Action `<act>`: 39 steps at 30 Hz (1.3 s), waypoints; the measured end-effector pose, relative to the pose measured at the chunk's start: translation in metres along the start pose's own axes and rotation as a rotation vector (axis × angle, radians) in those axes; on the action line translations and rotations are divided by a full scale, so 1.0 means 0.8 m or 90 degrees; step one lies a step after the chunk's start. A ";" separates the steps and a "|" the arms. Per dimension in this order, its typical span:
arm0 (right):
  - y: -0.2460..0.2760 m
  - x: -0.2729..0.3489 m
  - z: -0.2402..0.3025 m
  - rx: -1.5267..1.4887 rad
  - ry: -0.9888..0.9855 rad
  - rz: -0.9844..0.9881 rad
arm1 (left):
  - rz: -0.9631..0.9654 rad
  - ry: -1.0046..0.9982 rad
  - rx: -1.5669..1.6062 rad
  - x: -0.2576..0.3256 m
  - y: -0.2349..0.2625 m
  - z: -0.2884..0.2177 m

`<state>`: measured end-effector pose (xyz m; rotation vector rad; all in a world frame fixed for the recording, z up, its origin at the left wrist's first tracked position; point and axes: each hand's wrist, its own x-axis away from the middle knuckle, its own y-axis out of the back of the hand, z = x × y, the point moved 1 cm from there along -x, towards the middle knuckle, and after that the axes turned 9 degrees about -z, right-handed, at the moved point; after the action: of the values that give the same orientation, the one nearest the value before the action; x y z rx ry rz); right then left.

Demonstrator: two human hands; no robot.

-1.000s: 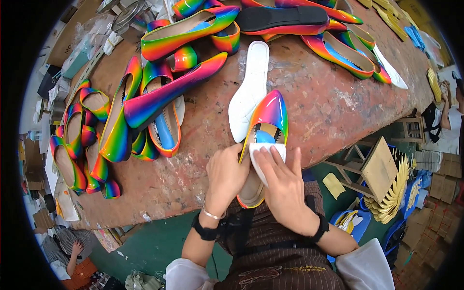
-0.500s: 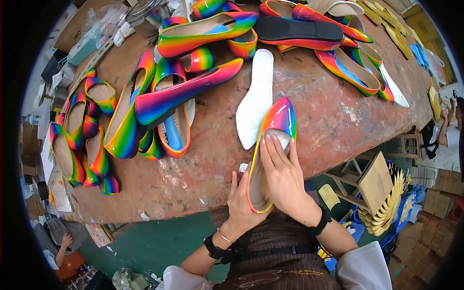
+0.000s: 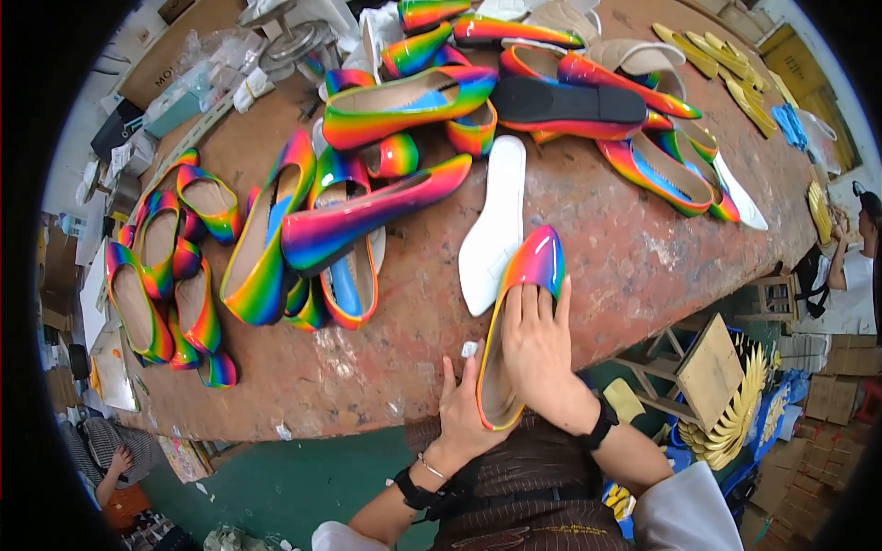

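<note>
A glossy rainbow flat shoe [image 3: 533,262] with a pointed toe lies near the table's front edge, its opening up and a beige lining [image 3: 498,381] inside. My left hand [image 3: 466,410] holds it around the heel from the left side. My right hand [image 3: 537,354] reaches into the shoe with straight fingers, the tips hidden under the toe upper; its little finger stays outside on the right. Just beyond the shoe, a white shoe-shaped insole [image 3: 496,211] lies flat with its pointed end toward me. A small white scrap [image 3: 469,349] is close to my left fingers.
Several rainbow flats [image 3: 377,211] are piled to the left and at the back, one showing its black sole [image 3: 570,108]. Yellow shoe pieces [image 3: 749,106] lie at the far right of the brown table [image 3: 404,354]. A wooden stool [image 3: 712,363] stands at the right, and another person [image 3: 859,266] is beyond.
My right fingers have slid deeper under the toe upper of the shoe. The whole scene sits lower in the picture. My left hand keeps its hold at the heel.
</note>
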<state>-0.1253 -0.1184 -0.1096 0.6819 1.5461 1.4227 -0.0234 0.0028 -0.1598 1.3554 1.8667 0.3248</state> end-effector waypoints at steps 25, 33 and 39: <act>0.000 -0.108 -0.066 -0.213 -0.326 -0.096 | -0.362 0.147 -0.429 -0.243 0.406 0.117; 0.035 -0.004 -0.122 -1.021 -0.662 -0.078 | 0.112 -0.111 -0.395 -0.425 0.155 0.095; 0.058 0.070 -0.165 -1.319 -0.781 -0.126 | 0.018 0.005 -0.098 -0.365 0.148 0.027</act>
<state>-0.2740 -0.1238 -0.0874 -0.0830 -0.9539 1.1926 0.1073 -0.2148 0.0277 1.2781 1.7921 0.4790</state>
